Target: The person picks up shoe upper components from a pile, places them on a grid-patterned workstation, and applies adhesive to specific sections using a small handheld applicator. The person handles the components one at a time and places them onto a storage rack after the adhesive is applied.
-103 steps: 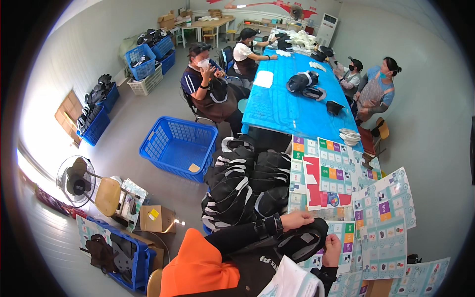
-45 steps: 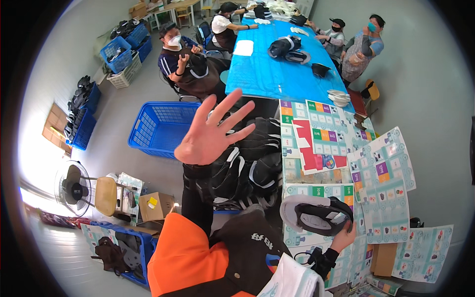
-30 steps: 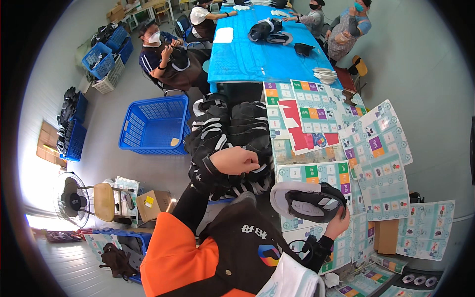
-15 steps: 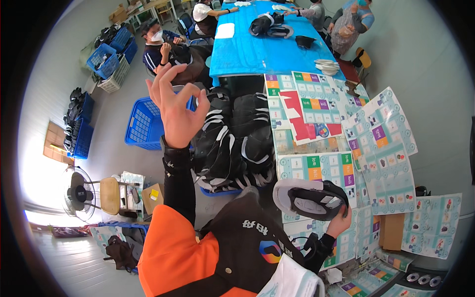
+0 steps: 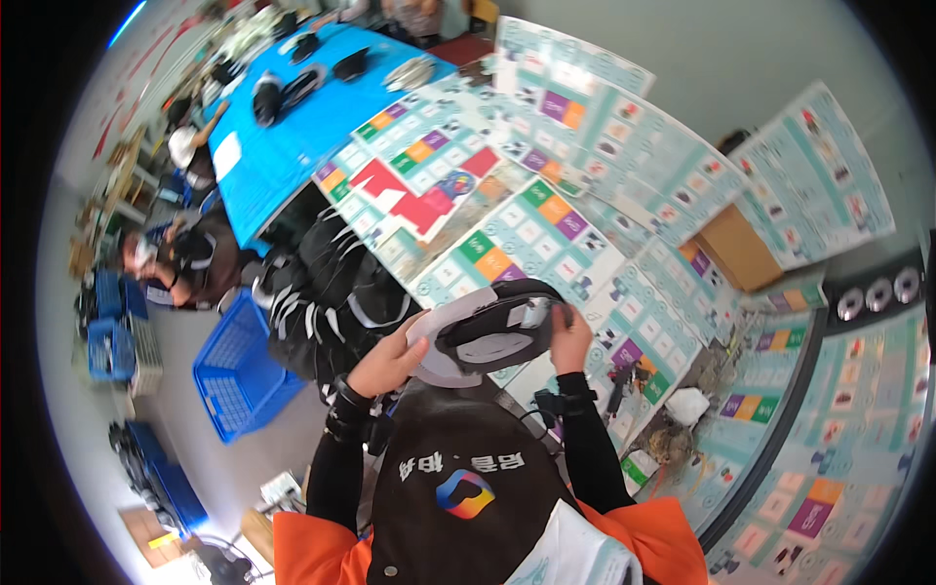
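A black cap (image 5: 502, 336) with a light grey brim is held up in front of my body, its hollow inside facing me. My left hand (image 5: 387, 361) grips the grey brim, its fingers partly hidden beneath. On the other side, my right hand (image 5: 572, 341) is closed on the black crown's edge, with a small whitish label showing near it. Under the cap lies the table covered in printed sheets (image 5: 531, 229). Left of the cap is a large pile of black caps (image 5: 327, 302) with white edges.
A blue plastic basket (image 5: 244, 370) stands on the floor at left, near a seated person (image 5: 185, 258). Beyond the pile is a blue-covered table (image 5: 302, 146) with several caps. A cardboard piece (image 5: 738, 249) and dark machine panel (image 5: 877, 295) are at right.
My left hand came down from a raised pose, thumb and finger nearly touching, and took the cap's brim. The cap is now between both hands. My view has turned right.
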Available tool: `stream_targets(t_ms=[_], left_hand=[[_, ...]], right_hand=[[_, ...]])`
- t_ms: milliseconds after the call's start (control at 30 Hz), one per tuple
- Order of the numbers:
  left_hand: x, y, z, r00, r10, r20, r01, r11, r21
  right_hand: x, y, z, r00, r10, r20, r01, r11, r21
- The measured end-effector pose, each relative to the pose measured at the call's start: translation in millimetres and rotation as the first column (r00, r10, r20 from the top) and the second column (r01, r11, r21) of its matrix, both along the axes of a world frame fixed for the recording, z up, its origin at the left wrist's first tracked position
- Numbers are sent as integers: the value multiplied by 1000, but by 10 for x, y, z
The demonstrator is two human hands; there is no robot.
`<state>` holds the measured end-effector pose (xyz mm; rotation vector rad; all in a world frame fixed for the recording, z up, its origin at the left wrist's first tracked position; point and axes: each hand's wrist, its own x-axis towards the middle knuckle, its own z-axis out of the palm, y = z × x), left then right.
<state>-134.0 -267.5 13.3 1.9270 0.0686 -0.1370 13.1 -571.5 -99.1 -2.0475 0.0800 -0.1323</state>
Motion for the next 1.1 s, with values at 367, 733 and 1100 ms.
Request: stream_targets(t_ms=[367, 733, 1100], left_hand=[[1212, -1386, 438, 967, -250, -59, 254, 896, 365], [1450, -1838, -363, 963, -233, 135, 84, 735, 673], [1594, -1632, -398, 950, -275, 145, 99, 710, 697]], right_hand=[[-440, -1979, -2665, 979, 199, 34, -116, 692, -712], [-831, -2319, -1960, 831, -413, -372, -206, 392, -897], [-645, -2444, -2007, 832, -433, -346, -87, 514, -853]])
